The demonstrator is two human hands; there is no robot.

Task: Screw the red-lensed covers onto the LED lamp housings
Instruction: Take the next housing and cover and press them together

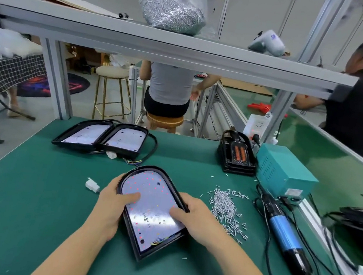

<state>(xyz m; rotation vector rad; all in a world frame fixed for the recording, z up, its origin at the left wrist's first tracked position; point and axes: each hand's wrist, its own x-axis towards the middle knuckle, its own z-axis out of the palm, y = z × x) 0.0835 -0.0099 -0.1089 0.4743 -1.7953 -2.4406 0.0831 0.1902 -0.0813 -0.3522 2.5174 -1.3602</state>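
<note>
Head view. The lamp housing (153, 212) lies on the green bench mat (29, 198), rounded end away from the person, held between both hands. It is a black moulded shell with a pale LED board set inside the rim. Judged from its form, it is rigid and light, with a smooth, somewhat slippery rim; the board face and the coloured wires at the near corner are the delicate parts. Take hold at the long side rims, not at the wire corner.

The left hand (112, 206) wraps the left rim, thumb laid across the board face. The right hand (197, 220) clasps the right rim, thumb likewise resting on the board. Both sets of fingers are curled narrowly round the shell edge; the fingertips beneath it are hidden.

Just right of the right hand's fingers lies the loose screw pile (228, 209). Further right lies the electric screwdriver (287, 234), untouched. Beyond the fingers, well apart, sit two more housings (101, 137). No red-lensed cover can be identified with certainty.
</note>
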